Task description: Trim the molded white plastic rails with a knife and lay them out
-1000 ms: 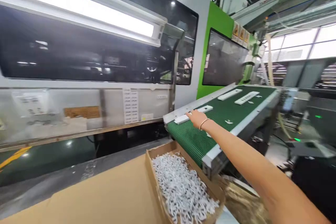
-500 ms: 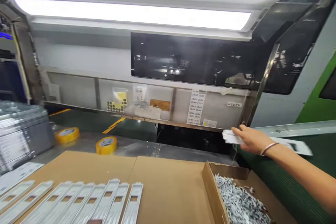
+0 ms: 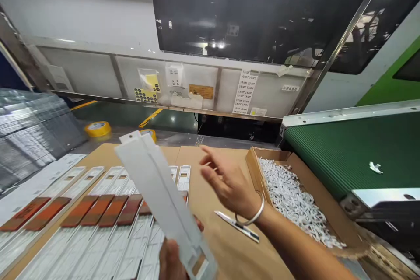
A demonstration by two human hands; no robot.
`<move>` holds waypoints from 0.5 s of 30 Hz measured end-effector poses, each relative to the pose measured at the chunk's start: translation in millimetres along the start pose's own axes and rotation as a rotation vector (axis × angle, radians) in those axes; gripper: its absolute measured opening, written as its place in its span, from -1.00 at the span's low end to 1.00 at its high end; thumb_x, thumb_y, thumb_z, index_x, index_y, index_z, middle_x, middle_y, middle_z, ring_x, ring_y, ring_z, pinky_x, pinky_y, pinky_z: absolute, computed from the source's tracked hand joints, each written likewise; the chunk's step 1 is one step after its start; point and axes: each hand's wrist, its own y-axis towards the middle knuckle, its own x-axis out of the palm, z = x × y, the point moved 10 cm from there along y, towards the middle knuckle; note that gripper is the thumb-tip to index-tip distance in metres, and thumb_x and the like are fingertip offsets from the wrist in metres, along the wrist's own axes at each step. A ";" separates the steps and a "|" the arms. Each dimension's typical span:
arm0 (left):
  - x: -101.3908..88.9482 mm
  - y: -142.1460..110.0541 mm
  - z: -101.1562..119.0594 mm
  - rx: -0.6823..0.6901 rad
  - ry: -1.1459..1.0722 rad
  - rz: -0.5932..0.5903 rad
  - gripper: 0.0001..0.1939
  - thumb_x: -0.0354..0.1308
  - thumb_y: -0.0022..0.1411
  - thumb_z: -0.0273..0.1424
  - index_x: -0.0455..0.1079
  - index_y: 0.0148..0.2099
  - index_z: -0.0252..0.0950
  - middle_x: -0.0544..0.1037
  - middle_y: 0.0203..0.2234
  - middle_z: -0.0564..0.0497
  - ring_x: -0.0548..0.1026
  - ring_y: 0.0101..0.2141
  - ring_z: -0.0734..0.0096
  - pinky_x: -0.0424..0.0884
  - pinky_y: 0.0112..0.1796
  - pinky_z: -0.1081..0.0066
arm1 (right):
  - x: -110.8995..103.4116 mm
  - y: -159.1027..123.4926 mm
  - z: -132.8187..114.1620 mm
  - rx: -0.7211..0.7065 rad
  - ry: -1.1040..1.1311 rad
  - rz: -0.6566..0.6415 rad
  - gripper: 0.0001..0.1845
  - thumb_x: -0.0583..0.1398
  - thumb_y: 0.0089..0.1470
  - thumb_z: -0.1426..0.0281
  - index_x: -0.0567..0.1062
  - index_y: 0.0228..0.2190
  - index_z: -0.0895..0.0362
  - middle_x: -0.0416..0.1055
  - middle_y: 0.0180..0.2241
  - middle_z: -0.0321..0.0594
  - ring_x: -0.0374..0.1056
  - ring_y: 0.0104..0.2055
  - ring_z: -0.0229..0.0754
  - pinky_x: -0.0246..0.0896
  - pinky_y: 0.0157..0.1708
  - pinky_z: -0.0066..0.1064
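Note:
A long white plastic panel [image 3: 164, 192] with a rectangular cut-out at its near end stands tilted in front of me. My left hand [image 3: 172, 260] is closed around its lower part, mostly hidden at the bottom edge. To the right of the panel, my right hand [image 3: 228, 181] is raised over the cardboard, fingers apart and slightly bent, with nothing visible in it. Under its wrist lies a white utility knife [image 3: 236, 226]. Similar white panels [image 3: 85, 245] lie in a row at the left, several with red-brown blocks [image 3: 108, 210] across them.
A cardboard box [image 3: 257, 175] of small white plastic pieces [image 3: 292, 201] sits at right, beside a green conveyor belt [image 3: 354, 144] carrying one white scrap [image 3: 376, 167]. Yellow tape rolls [image 3: 97, 129] lie behind the cardboard sheet [image 3: 223, 249]. Wrapped grey stacks [image 3: 36, 131] stand at left.
My right hand has come back from the far right to the middle and no longer holds a white panel. My left hand has entered the view with a panel. The view has tipped down.

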 end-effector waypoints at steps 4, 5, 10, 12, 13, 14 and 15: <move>-22.8 -10.2 31.1 -0.131 -0.063 0.164 -0.28 0.12 -0.24 0.24 0.48 -0.30 -0.32 0.53 -0.39 -0.11 0.49 -0.31 0.20 0.44 -0.29 0.34 | 62.7 -69.3 115.7 0.303 -0.288 -0.049 -0.71 0.11 0.09 0.46 0.37 -0.11 0.27 0.39 -0.17 0.04 0.32 -0.11 -0.05 0.21 -0.12 -0.25; -24.8 -11.1 38.7 -0.131 -0.100 0.188 -0.30 0.16 -0.27 0.22 0.48 -0.31 -0.29 0.52 -0.42 -0.07 0.49 -0.37 0.23 0.45 -0.34 0.34 | 77.7 -89.4 135.5 0.354 -0.322 -0.052 -0.72 0.15 0.02 0.49 0.40 -0.17 0.30 0.39 -0.16 0.12 0.32 -0.10 0.05 0.20 -0.12 -0.17; -11.4 -12.6 58.7 -0.057 -0.235 0.077 -0.43 0.22 -0.20 0.12 0.44 -0.21 -0.16 0.43 -0.53 0.04 0.38 -0.55 0.40 0.39 -0.51 0.39 | 116.5 -157.2 168.2 0.425 -0.385 0.002 -0.78 0.00 0.03 0.60 0.41 -0.38 0.20 0.39 -0.24 0.10 0.30 -0.10 0.10 0.16 -0.13 -0.07; -8.6 -15.2 59.9 -0.036 -0.261 0.048 -0.46 0.12 -0.07 0.12 0.41 -0.14 -0.12 0.41 -0.53 0.03 0.36 -0.55 0.40 0.37 -0.51 0.39 | 114.4 -169.7 160.3 0.417 -0.357 0.046 -0.75 -0.07 0.08 0.58 0.38 -0.43 0.16 0.39 -0.36 0.02 0.32 -0.21 0.04 0.20 -0.20 -0.11; -8.1 -16.5 60.0 -0.033 -0.273 0.042 -0.49 0.03 0.03 0.11 0.39 -0.11 -0.11 0.39 -0.53 0.03 0.36 -0.55 0.40 0.36 -0.51 0.39 | 110.9 -175.0 152.6 0.412 -0.331 0.073 -0.74 -0.09 0.11 0.56 0.37 -0.39 0.16 0.39 -0.37 -0.01 0.33 -0.24 0.02 0.22 -0.22 -0.15; -8.4 -17.6 60.1 -0.034 -0.284 0.043 -0.51 -0.08 0.12 0.08 0.38 -0.09 -0.11 0.38 -0.53 0.02 0.36 -0.56 0.40 0.36 -0.51 0.39 | 106.8 -180.2 142.1 0.403 -0.302 0.099 -0.75 -0.10 0.14 0.52 0.36 -0.32 0.17 0.40 -0.35 -0.02 0.33 -0.23 -0.01 0.23 -0.22 -0.18; -9.1 -18.4 60.1 -0.040 -0.293 0.049 -0.52 -0.19 0.20 0.03 0.36 -0.07 -0.11 0.37 -0.54 0.01 0.35 -0.57 0.41 0.35 -0.52 0.40 | 102.4 -185.5 128.8 0.390 -0.276 0.124 -0.75 -0.10 0.18 0.48 0.33 -0.23 0.18 0.40 -0.29 -0.02 0.34 -0.20 -0.05 0.25 -0.21 -0.23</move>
